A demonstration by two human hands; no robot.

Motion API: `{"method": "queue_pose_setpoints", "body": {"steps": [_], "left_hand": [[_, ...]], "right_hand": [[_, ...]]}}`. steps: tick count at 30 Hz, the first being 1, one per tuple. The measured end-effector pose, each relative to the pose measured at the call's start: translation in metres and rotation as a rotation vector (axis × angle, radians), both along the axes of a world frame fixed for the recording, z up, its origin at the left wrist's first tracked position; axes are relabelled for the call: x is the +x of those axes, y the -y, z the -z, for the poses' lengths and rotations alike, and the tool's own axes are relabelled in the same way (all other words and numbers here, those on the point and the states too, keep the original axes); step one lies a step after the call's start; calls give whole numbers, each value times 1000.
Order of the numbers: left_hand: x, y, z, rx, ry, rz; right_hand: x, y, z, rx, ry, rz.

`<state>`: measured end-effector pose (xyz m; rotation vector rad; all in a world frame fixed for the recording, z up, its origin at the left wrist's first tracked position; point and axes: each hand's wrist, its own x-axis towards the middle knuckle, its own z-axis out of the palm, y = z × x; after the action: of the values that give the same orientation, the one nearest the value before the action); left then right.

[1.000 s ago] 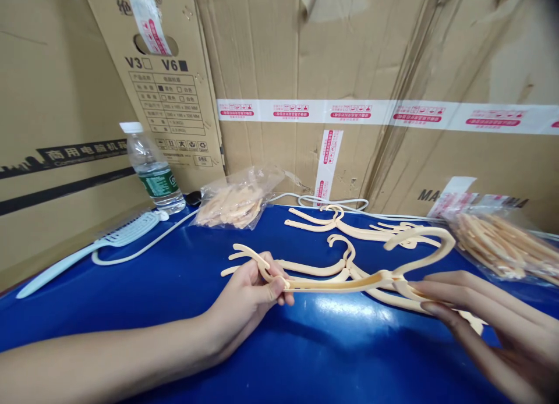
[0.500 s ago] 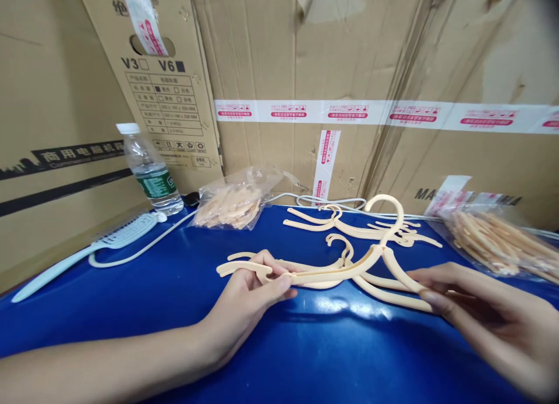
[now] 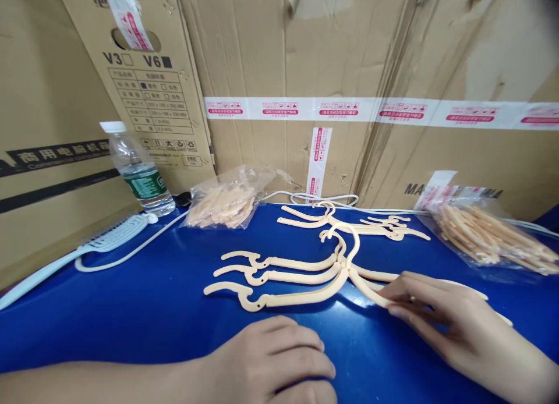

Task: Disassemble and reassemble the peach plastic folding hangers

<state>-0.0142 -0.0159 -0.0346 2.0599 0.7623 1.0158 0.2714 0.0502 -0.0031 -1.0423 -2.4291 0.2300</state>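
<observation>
Between the thumb and fingers of my right hand point(image 3: 458, 322), the right arm of the nearest cream folding hanger point(image 3: 305, 296) is pinched. That hanger lies at the front of a row of similar hangers point(image 3: 301, 276), overlapping them, its hook rising at the middle. The tips of the right arms behind stick out past my right hand. My left hand point(image 3: 283, 357) is below the hangers, back upward and fingers curled down, apart from them. Its thumb and palm are hidden. Farther back lie more cream hangers point(image 3: 349, 225), hooks pointing away from me.
A clear bag of cream pieces point(image 3: 222, 206) sits at back left, another bag of long pieces point(image 3: 493, 232) at right. A water bottle point(image 3: 140, 174), pale hairbrush point(image 3: 109, 235) and white cable point(image 3: 131, 261) are at left. Cardboard boxes point(image 3: 283, 55) wall in the blue table point(image 3: 174, 311).
My left hand has let go of the hanger's left arm and drawn back toward me. The hanger has come down beside the others, still in my right hand. The view has shifted slightly.
</observation>
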Motion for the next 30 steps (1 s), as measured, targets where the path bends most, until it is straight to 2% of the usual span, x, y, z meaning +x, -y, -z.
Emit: {"method": "queue_pose_setpoints", "body": {"steps": [3, 6, 9, 11, 16, 21, 30], "left_hand": [[-1, -3, 1, 26, -14, -41], [-6, -11, -9, 67, -87, -76], [-12, -17, -23, 109, -300, -60], [-15, -19, -30, 189, -478, -35], [-17, -19, -29, 455, -774, -94], [-13, -17, -18, 524, -813, -222], [-13, -18, -11, 516, -794, -256]], "right_hand": [[-2, 1, -1, 54, 125, -25], [-1, 0, -1, 39, 169, -21], [2, -4, 1, 41, 163, -24], [4, -7, 4, 52, 150, -26], [6, -11, 12, 69, 108, -34], [4, -10, 17, 103, 98, -46], [9, -19, 11, 114, 109, 50]]}}
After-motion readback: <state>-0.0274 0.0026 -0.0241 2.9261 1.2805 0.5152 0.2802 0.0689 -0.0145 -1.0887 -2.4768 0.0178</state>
